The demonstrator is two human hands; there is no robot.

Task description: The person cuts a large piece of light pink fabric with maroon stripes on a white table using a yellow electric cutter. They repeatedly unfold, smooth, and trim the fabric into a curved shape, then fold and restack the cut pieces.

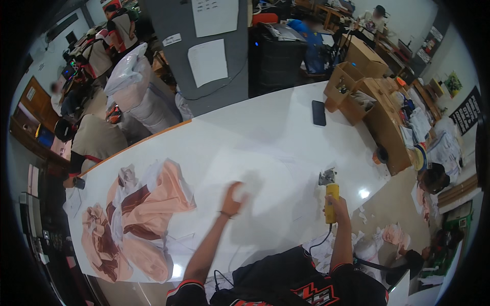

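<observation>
My right hand (pixel 335 206) grips the yellow body of a handheld electric fabric cutter (pixel 332 196), over the right part of the white table (pixel 270 127). The cutter's metal head points away from me, and a dark cord runs from its back end toward my body. Over the middle of the table is my left hand (pixel 234 200), blurred by motion. Its fingers and thumb look apart, with nothing visible between them. To its left lie crumpled pieces of peach, brown and white fabric (pixel 153 204).
A dark phone (pixel 318 112) lies toward the far right. Cardboard boxes (pixel 344 86) stand along the table's right edge. Stuffed sacks (pixel 138 92) rise beyond the far left edge, beside a grey pillar (pixel 204 30). Fabric scraps (pixel 395 234) litter the floor at right. Several people are in the background.
</observation>
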